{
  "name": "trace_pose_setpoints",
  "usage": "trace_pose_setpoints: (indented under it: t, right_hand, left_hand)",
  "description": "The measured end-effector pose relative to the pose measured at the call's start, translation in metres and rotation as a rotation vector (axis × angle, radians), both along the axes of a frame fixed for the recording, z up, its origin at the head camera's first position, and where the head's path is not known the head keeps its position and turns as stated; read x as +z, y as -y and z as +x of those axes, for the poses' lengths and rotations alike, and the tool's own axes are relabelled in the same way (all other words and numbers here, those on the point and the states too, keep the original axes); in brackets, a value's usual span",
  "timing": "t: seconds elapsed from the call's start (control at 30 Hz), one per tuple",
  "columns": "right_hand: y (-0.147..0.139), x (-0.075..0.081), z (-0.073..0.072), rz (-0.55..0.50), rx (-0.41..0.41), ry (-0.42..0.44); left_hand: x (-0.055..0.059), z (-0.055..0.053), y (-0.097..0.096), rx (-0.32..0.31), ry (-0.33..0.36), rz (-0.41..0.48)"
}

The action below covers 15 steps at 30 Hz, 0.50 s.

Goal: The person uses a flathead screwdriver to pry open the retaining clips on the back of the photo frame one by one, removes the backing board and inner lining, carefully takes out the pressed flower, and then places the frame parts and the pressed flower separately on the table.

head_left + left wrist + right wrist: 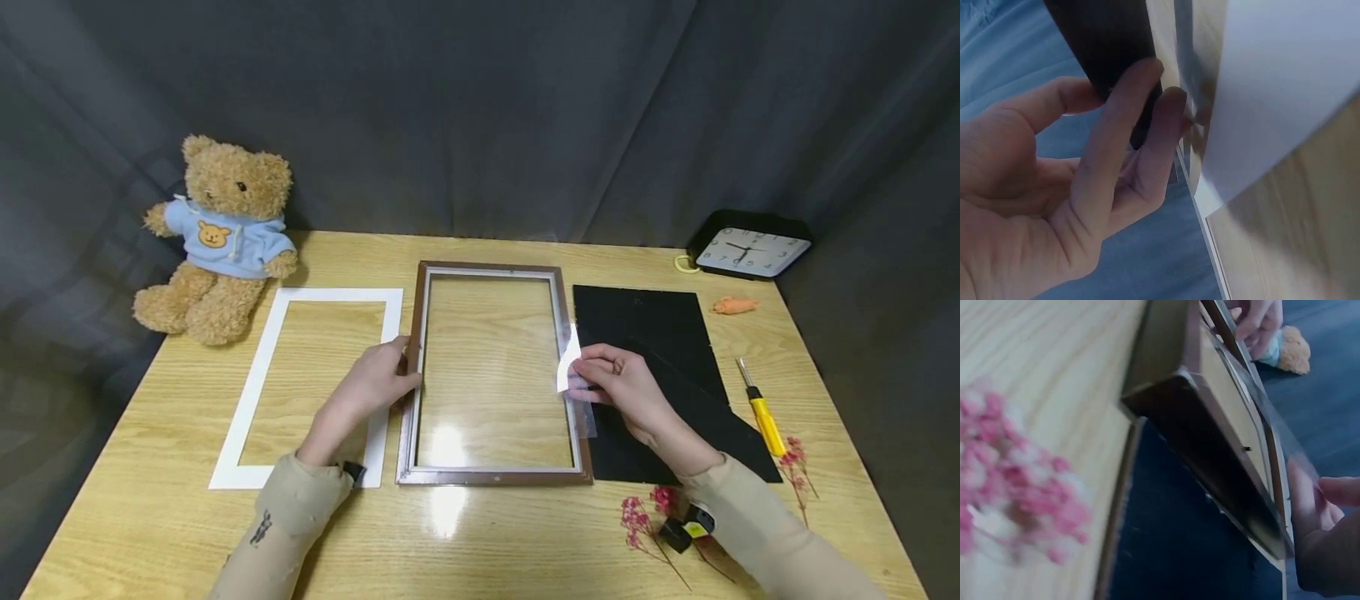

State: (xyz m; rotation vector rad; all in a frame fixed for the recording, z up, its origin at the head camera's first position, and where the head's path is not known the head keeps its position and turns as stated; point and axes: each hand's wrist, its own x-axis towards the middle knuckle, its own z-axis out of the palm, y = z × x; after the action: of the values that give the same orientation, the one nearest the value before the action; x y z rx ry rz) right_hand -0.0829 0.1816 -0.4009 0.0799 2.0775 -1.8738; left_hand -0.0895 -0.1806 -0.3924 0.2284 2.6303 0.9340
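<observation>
A brown picture frame (491, 477) lies in the middle of the wooden table. My left hand (367, 387) holds its left side; in the left wrist view that hand's fingers (1107, 134) bend around the dark frame bar (1110, 37). Between thumb and fingers, my right hand (630, 387) pinches the right edge of a clear plastic sheet (585, 419), which catches a bright glare. The sheet overlaps the frame's right side; in the right wrist view the sheet (1272, 419) slants over the frame opening. Its far edge is hard to make out.
Left of the frame lies a white mat (247, 477), and a teddy bear (232, 242) sits behind it. To the right are a black backing board (645, 325), a yellow screwdriver (765, 425), pink dried flowers (636, 518), a small orange object (733, 306) and a clock (753, 250).
</observation>
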Motion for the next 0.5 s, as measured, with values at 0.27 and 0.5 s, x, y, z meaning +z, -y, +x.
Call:
trace_pose_setpoints:
  t: [0.27, 0.5]
  right_hand:
    - [-0.015, 0.017, -0.014, 0.003, 0.025, -0.11]
    - [-0.026, 0.047, -0.036, 0.135, 0.068, -0.27]
  left_hand:
    - [-0.006, 0.005, 0.002, -0.002, -0.009, -0.021]
    - [-0.007, 0.011, 0.006, -0.026, -0.017, 0.022]
